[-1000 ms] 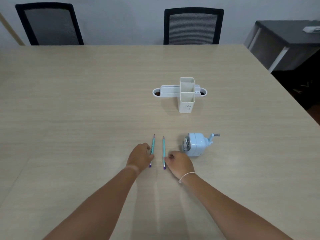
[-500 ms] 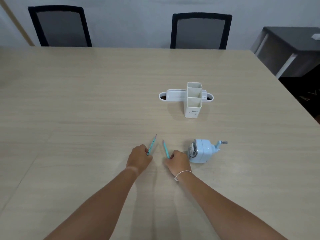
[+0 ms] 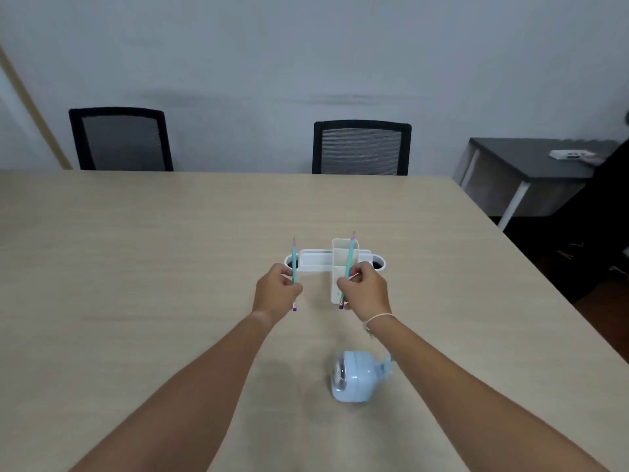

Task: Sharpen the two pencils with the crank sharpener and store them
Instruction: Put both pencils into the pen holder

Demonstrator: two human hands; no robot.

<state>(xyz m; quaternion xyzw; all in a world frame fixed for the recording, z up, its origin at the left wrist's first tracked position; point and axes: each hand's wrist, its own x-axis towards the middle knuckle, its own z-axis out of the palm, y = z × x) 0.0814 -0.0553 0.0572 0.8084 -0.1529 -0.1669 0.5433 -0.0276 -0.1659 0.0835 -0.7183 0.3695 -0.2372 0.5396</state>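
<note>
My left hand (image 3: 276, 294) grips a teal pencil (image 3: 294, 258) upright, point up, purple end below the fist. My right hand (image 3: 366, 290) holds a second teal pencil (image 3: 349, 258), tilted slightly right, point up, in front of the white pencil holder (image 3: 337, 264). The holder has a tall two-compartment cup and a low tray with round holes at both ends. Both hands hover just in front of it. The light blue crank sharpener (image 3: 354, 376) stands on the table nearer to me, under my right forearm, its crank partly hidden.
Two black mesh chairs (image 3: 121, 139) (image 3: 361, 147) stand at the far edge of the light wood table (image 3: 136, 267). A dark side table (image 3: 531, 158) with a white object on it is at the right, past the table's right edge.
Both hands have lifted the pencils off the table and carried them forward to the holder, turning them upright. The view has tilted up; the sharpener now lies closer to me.
</note>
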